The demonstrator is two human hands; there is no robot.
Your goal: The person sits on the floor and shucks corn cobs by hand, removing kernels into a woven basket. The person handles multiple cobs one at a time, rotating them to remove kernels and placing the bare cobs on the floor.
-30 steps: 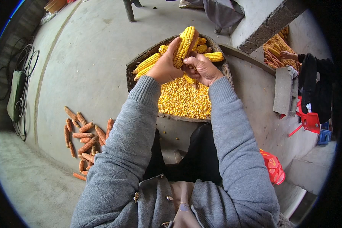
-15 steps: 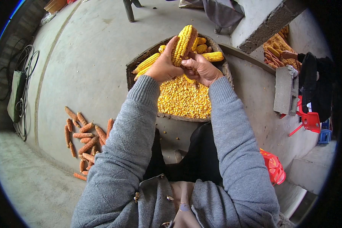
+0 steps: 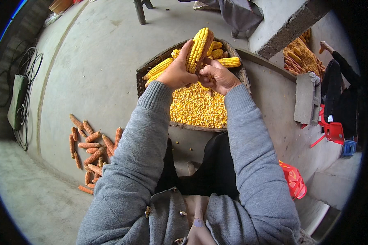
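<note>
My left hand (image 3: 177, 70) is wrapped around a yellow ear of corn (image 3: 198, 48), held tilted over a woven basket (image 3: 140, 77). Its right side shows a bare reddish strip where kernels are gone. At the ear's lower end is my right hand (image 3: 218, 76), fingers curled and thumb pressed against the cob; a few kernels seem to sit by those fingers. Loose corn kernels (image 3: 198, 107) fill the near part of the basket. Whole ears (image 3: 230, 62) lie along its far side and left side, partly hidden by my hands.
Stripped cobs (image 3: 95, 155) lie in a pile on the floor at left. Coiled black cable (image 3: 28, 90) hangs by the left wall. At right are a concrete block (image 3: 307, 98), a red plastic chair (image 3: 333, 131), a red bag (image 3: 292, 179), and another person's arm (image 3: 342, 62) near more corn (image 3: 302, 55).
The ear has shifted slightly right and turned, and my right fingers have curled in more at its lower end. At far right, the other person's arm has lifted from the corn heap.
</note>
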